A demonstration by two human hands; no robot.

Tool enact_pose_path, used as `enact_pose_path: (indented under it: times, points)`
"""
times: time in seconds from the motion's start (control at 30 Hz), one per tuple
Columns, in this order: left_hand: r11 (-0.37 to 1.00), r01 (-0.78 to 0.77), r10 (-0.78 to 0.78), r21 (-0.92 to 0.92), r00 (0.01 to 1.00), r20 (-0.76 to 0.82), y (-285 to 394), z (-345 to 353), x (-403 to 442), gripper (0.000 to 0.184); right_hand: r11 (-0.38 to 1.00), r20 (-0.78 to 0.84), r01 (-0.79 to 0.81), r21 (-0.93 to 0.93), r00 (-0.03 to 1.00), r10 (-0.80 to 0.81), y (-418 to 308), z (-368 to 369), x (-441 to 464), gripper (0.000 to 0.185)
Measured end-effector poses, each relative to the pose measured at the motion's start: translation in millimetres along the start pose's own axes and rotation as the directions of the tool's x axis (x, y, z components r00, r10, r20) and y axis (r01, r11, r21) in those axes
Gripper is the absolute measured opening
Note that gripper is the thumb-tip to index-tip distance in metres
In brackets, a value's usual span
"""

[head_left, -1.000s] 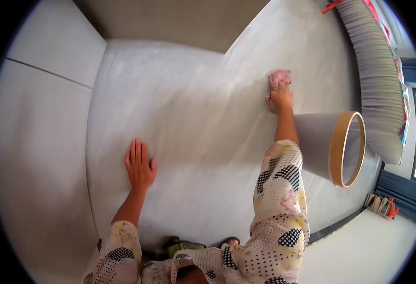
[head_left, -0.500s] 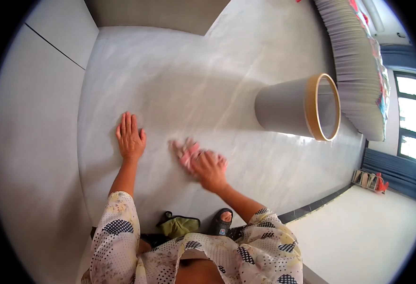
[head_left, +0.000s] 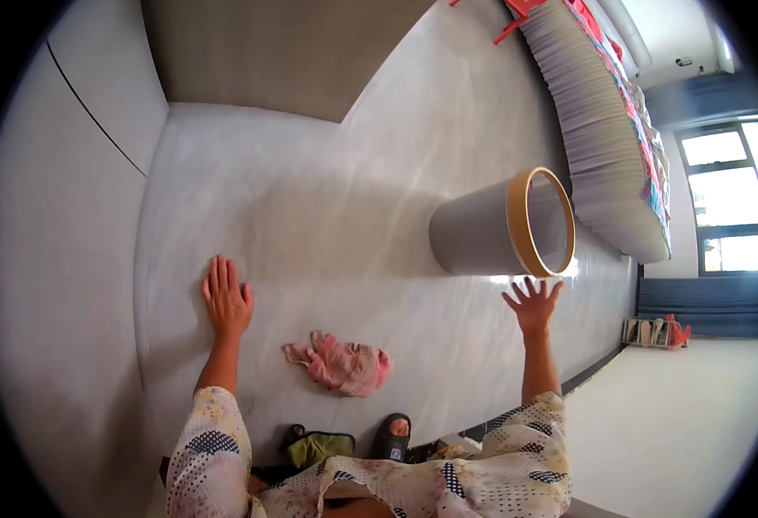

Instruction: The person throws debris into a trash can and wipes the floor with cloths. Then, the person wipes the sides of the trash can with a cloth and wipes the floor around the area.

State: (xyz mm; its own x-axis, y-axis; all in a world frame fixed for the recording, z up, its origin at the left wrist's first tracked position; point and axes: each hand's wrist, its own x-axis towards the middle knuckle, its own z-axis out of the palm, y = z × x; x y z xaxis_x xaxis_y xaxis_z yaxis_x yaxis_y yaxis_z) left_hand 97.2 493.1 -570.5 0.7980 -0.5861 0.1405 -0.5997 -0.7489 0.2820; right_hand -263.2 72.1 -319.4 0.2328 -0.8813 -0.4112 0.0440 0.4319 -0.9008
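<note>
My left hand lies flat on the pale floor, palm down, holding nothing. My right hand is raised with its fingers spread just below the wooden-coloured rim of a grey bin; whether the fingertips touch the rim I cannot tell. Between my arms a crumpled pink cloth rests on the floor, free of both hands. The bin's opening faces to the right in view, and its inside is only partly visible.
Cabinet panels run along the left, and a brown-grey panel stands ahead. A bed with a pleated skirt is at upper right. A small rack sits by the curtain. My sandalled foot is below.
My right hand has let go of the pink cloth and moved right to the bin. The cloth stays on the floor. The whole view has shifted, and my left hand remains flat.
</note>
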Motion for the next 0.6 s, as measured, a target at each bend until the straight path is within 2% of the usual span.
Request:
enact_pose_path:
  times: [0.03,0.1,0.17,0.23,0.37,0.43,0.47,0.5,0.53,0.57,0.6]
  points:
    - [1.0,-0.003,0.003,0.002,1.0,-0.006,-0.4,1.1,-0.8,0.058,0.999,0.016,0.0,0.049,1.0,-0.001,7.4,13.7,9.7,0.087]
    - [1.0,-0.018,0.018,0.012,1.0,-0.009,-2.1,3.3,-1.8,0.059,0.996,0.019,0.089,0.027,0.996,-0.09,17.8,35.9,33.8,0.085]
    - [1.0,-0.013,0.013,0.013,1.0,0.006,-2.1,3.1,0.1,0.059,0.995,0.062,0.091,0.04,0.994,-0.093,18.4,66.0,57.7,0.082]
    - [1.0,-0.01,0.01,0.02,1.0,0.015,-0.1,-0.2,0.3,0.06,0.993,0.122,0.109,-0.053,0.987,-0.102,18.9,110.4,86.2,0.078]
    - [0.999,-0.028,0.028,0.029,1.0,0.009,2.2,0.7,-0.6,0.06,0.979,0.386,0.175,-0.106,0.915,-0.122,32.4,181.5,153.2,0.073]
    - [0.999,-0.033,0.033,0.029,0.999,0.014,-0.2,1.2,0.6,0.061,0.928,0.502,0.264,-0.264,0.859,-0.101,64.1,208.3,156.1,0.069]
    - [0.999,-0.033,0.032,0.024,0.999,0.023,-0.7,1.0,0.6,0.061,0.862,0.543,0.319,-0.393,0.837,-0.062,92.3,214.6,145.2,0.066]
    - [0.999,-0.03,0.029,0.013,0.999,0.029,0.4,1.6,1.0,0.061,0.802,0.608,0.324,-0.502,0.791,0.061,115.3,221.4,113.0,0.063]
    - [1.0,-0.017,0.017,0.013,0.999,0.035,1.2,1.3,1.0,0.061,0.703,0.753,0.486,-0.519,0.649,0.107,160.5,206.5,85.5,0.059]
    - [1.0,-0.006,0.005,0.013,0.999,0.04,1.7,0.1,0.8,0.061,0.493,0.596,0.367,-0.788,0.657,0.463,172.8,204.2,28.6,0.062]
    - [1.0,0.005,-0.006,0.013,0.999,0.045,2.1,0.4,0.7,0.062,0.277,0.829,0.796,-0.539,0.443,0.34,201.6,183.3,-17.3,0.071]
